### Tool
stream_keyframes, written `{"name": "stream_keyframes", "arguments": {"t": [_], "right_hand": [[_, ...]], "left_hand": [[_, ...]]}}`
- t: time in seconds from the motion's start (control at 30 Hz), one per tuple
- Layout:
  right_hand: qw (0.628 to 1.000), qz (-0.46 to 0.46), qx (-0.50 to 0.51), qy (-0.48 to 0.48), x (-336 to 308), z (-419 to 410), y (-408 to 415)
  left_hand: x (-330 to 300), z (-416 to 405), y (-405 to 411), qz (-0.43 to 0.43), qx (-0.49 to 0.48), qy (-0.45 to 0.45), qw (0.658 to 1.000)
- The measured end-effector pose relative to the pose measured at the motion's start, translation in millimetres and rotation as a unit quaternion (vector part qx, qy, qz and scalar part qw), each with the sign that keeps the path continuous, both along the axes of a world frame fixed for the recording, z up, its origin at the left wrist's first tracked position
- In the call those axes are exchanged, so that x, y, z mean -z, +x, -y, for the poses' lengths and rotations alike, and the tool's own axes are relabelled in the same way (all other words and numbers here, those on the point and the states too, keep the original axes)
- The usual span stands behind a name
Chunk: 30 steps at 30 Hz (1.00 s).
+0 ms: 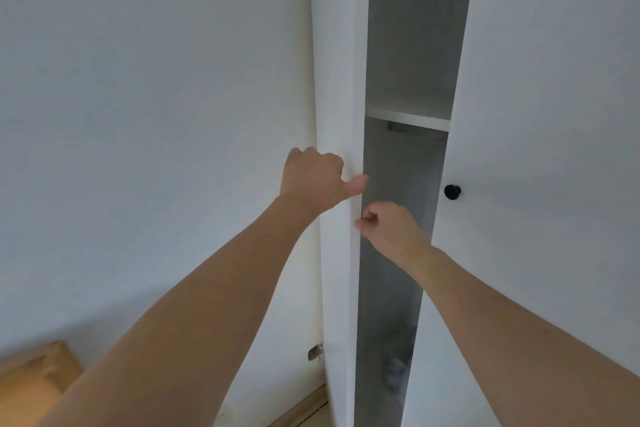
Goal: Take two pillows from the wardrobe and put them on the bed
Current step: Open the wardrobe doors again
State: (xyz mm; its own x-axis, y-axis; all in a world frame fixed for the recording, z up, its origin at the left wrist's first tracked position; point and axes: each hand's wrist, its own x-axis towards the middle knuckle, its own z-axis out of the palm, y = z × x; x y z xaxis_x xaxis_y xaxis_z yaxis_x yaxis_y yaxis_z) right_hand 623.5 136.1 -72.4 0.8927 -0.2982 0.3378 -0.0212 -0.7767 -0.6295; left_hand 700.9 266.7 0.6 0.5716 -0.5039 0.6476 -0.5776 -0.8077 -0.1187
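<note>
Both hands, left [313, 175] and right [388, 230], curled on the white wardrobe door [341, 80] edge beside bare wall [156, 114].

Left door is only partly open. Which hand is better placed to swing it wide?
Left, probably. The left hand already wraps the left door edge, thumb on its inner side. The right hand only pinches that edge lower down, its arm crossing the gap beside the right door.

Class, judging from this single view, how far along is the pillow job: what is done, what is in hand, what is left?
Done: the left wardrobe door stands partly open. In hand: the left hand and the right hand are at its edge. Left: no pillow is visible in the gap, none is held, and none has been carried away.
</note>
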Motion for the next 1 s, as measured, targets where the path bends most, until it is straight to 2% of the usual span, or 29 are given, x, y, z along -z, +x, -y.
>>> {"name": "stream_keyframes", "arguments": {"t": [0.1,0.2,0.3,0.4,0.57,0.73,0.9,1.0], "right_hand": [[0.998,-0.032,-0.06,-0.013,-8,0,6],[0.993,-0.052,-0.094,-0.04,-17,-1,18],[0.989,-0.056,-0.134,0.001,-15,-7,30],[0.986,-0.042,-0.16,0.012,-12,-19,38],[0.979,-0.034,-0.2,-0.033,-10,-37,57],[0.97,-0.024,-0.225,-0.086,-3,-56,83],[0.962,0.006,-0.204,-0.181,1,-80,120],[0.958,0.052,-0.182,-0.216,0,-102,144]], "left_hand": [[5,-15,5,0.089,0.033,-0.073,0.993],[9,-23,8,0.147,0.053,-0.099,0.983],[13,-32,10,0.195,0.081,-0.097,0.973],[19,-45,18,0.252,0.103,-0.052,0.961],[24,-73,35,0.253,0.129,-0.036,0.958],[31,-108,53,0.223,0.09,-0.063,0.969],[38,-148,70,0.212,0.033,-0.091,0.973],[45,-166,82,0.196,0.028,-0.141,0.97]]}}
